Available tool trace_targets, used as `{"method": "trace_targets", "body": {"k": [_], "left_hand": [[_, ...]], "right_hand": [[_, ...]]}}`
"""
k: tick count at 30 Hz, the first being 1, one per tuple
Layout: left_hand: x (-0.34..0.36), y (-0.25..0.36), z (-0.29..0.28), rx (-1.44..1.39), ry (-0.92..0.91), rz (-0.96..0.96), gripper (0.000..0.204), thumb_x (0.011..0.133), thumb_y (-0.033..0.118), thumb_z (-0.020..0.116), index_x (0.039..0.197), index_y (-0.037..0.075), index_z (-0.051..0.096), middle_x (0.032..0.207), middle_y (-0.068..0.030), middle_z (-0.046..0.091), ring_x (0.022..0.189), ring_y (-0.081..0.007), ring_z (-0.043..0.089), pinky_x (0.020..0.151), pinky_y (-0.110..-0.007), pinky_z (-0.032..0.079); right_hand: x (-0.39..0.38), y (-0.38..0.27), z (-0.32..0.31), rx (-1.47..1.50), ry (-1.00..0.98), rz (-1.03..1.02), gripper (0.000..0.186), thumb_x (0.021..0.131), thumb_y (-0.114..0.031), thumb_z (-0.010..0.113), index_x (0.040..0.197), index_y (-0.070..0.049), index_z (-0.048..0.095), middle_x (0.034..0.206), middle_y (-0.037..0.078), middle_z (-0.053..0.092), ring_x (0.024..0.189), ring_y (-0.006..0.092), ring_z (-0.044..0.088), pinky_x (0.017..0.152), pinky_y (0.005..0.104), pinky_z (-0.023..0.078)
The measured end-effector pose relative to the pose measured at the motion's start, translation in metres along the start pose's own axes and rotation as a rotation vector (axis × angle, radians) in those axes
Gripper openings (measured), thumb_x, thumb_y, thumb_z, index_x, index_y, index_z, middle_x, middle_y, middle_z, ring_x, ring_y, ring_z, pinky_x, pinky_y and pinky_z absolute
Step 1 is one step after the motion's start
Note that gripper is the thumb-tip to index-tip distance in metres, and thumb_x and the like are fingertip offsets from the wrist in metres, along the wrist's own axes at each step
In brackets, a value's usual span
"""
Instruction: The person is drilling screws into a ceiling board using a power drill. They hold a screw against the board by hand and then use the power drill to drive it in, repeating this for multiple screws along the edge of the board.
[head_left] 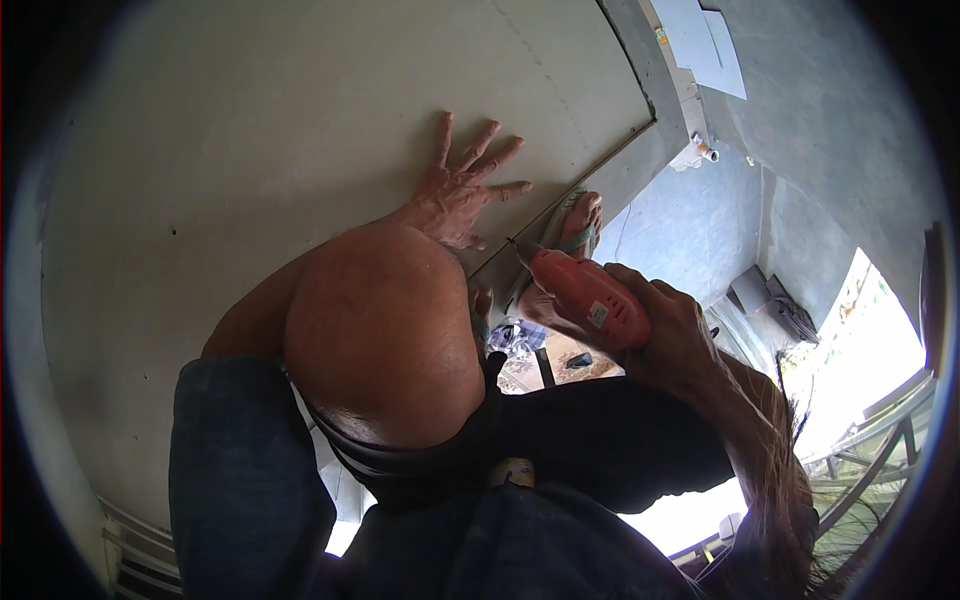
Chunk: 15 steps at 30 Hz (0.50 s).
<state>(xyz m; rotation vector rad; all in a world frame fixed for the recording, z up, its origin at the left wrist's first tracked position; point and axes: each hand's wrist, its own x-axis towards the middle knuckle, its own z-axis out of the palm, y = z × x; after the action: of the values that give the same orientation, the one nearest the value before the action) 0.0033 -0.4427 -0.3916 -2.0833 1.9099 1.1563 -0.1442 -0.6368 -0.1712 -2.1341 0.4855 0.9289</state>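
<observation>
My left hand lies with its fingers spread on a large pale grey board. It holds nothing. My right hand is wrapped round a red power drill, whose grip is mostly hidden in the palm. The drill's dark bit points left toward the board's edge, near my left thumb. Whether the bit touches the board, I cannot tell. Close beside the drill's nose is my foot in a sandal, standing on a grey ledge along the board's edge.
My bare knee rises between my arms. Well below are a patterned floor and a checked cloth. A short pipe end and a white sheet are at upper right. Dark flat pieces lean beside a bright opening; a railing curves below it.
</observation>
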Motion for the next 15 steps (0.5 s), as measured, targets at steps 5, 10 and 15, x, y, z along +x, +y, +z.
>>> {"method": "trace_targets", "body": {"k": [5,10,15], "left_hand": [[0.0,0.0,0.002,-0.004,-0.002,0.0,0.105,0.069,0.075,0.078,0.159,0.051,0.028,0.175,-0.0031,-0.005,0.159,-0.0377,-0.009,0.115,-0.084,-0.001],[0.0,0.001,-0.001,0.012,-0.033,-0.006,0.105,0.07,0.075,0.077,0.159,0.051,0.027,0.175,-0.0027,-0.006,0.159,-0.0372,-0.01,0.115,-0.083,-0.001],[0.001,0.0,-0.001,0.001,-0.055,-0.024,0.106,0.069,0.076,0.077,0.159,0.052,0.026,0.175,-0.0016,-0.006,0.159,-0.0367,-0.01,0.116,-0.082,-0.001]], "right_hand": [[0.003,-0.022,-0.011,-0.103,-0.042,0.048,0.074,0.075,-0.018,0.086,0.142,-0.013,0.056,0.102,0.021,0.072,0.093,0.038,0.074,0.084,0.0445,0.061],[0.003,-0.002,-0.003,-0.112,-0.065,0.12,0.076,0.074,-0.02,0.087,0.143,-0.015,0.056,0.1,0.019,0.071,0.088,0.0367,0.073,0.082,0.0455,0.06],[0.008,0.001,-0.005,-0.127,-0.118,0.12,0.078,0.075,-0.025,0.087,0.145,-0.016,0.055,0.096,0.018,0.069,0.088,0.0372,0.072,0.081,0.0465,0.06]]}}
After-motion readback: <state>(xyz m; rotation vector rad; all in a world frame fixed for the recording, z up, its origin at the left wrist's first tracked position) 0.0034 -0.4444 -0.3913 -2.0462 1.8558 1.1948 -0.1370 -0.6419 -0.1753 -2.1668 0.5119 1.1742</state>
